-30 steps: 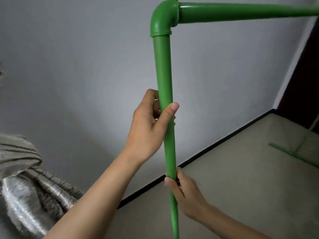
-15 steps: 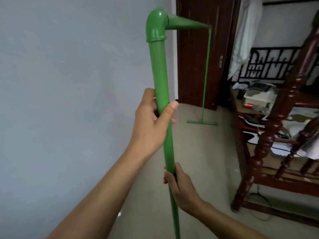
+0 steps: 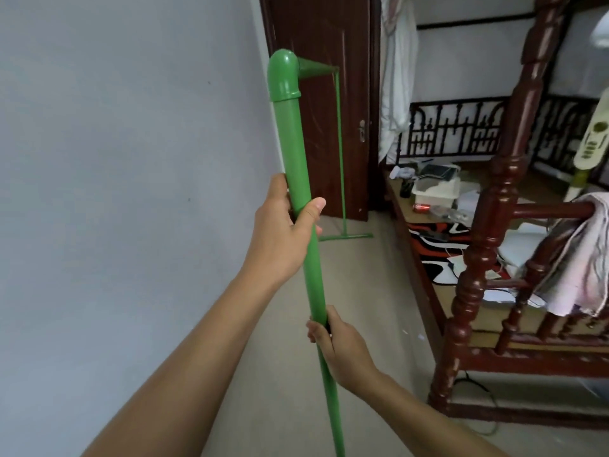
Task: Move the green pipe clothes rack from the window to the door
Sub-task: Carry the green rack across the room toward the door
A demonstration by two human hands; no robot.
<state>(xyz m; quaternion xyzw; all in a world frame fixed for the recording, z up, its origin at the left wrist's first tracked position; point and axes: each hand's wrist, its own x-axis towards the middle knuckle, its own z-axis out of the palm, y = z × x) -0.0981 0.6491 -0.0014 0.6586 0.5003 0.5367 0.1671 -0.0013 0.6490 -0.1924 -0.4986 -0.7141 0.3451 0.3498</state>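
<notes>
The green pipe clothes rack (image 3: 293, 143) stands upright in front of me, its near post rising to an elbow joint at the top. Its top bar runs straight away from me to the far post and foot (image 3: 346, 237), which rests on the floor by the dark brown door (image 3: 323, 34). My left hand (image 3: 283, 235) is wrapped around the near post at mid height. My right hand (image 3: 342, 347) grips the same post lower down. The bottom of the near post is out of view.
A pale blue wall (image 3: 115, 192) runs along the left. A dark red wooden bed frame (image 3: 474, 258) with cloths, boxes and cables fills the right side. A strip of beige floor (image 3: 369, 291) lies between wall and bed, leading to the door.
The view has swung from the wall towards the door and bed. The rack's top bar now points away from me at the door. Both hands keep the same grip on the post.
</notes>
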